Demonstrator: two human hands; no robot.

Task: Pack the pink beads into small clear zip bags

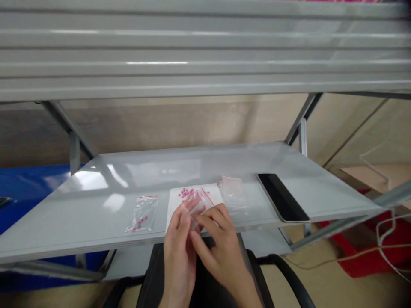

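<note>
Small clear plastic bag (206, 199), thin red line along one edge, both hands (220, 239) together, clamped on it

A clear plastic bag (208, 197) is held between the fingers of the left hand (179, 241) and right hand (221, 246), creased where they grip it, its red strip slanting out past the fingertips; whether anything is inside is hard to tell. Small round pink tablets (186, 193) lie scattered in a loose cluster on the white paper (172, 205), just beyond the left hand. Left of that hand, a filled bag (146, 209) lies flat and apart, red strip at its far edge, a few pink tablets gathered toward the near end. Beyond the right hand and slightly rightward, thin clear spare bags (234, 192) lie flat, overlapping.
</note>
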